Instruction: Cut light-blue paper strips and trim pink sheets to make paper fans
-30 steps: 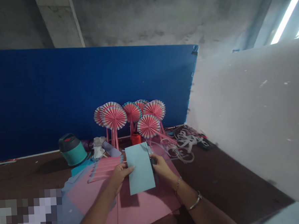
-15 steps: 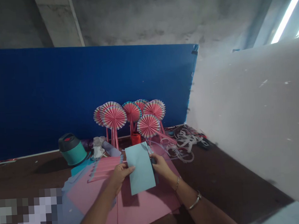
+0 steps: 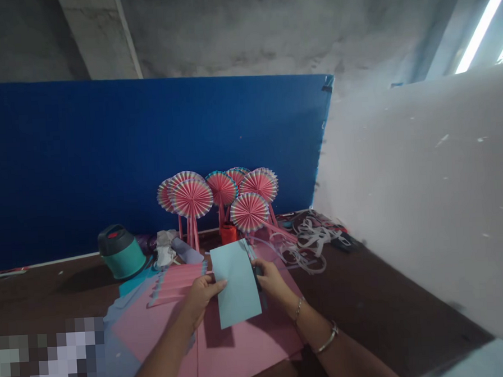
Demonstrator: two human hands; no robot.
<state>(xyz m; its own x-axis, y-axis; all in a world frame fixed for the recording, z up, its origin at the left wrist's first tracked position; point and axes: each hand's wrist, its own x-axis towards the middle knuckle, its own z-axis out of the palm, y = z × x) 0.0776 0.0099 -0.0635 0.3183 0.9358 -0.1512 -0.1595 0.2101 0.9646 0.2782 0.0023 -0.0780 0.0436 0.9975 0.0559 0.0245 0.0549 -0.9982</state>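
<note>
A light blue sheet of paper [image 3: 237, 293] is held up in the middle, tilted slightly. My left hand [image 3: 204, 295] pinches its left edge, thumb on the front face. At the sheet's right edge, my right hand [image 3: 272, 280] is closed round the dark handles of a pair of scissors [image 3: 258, 271]. Their blades lie along the upper right edge of the paper, partly hidden by it. Beneath both hands lie large pink paper sheets [image 3: 243, 357]. A pleated pink paper strip [image 3: 178, 279] with a blue edge rests behind my left hand.
Several round pink folded-paper fans [image 3: 192, 198] stand against the blue panel [image 3: 147, 132]. A teal and black container [image 3: 122, 251] stands at the left. Curled white paper strips [image 3: 315, 238] are heaped to the right, near the pale wall [image 3: 425, 202]. An orange-red object [image 3: 228, 233] sits below the fans.
</note>
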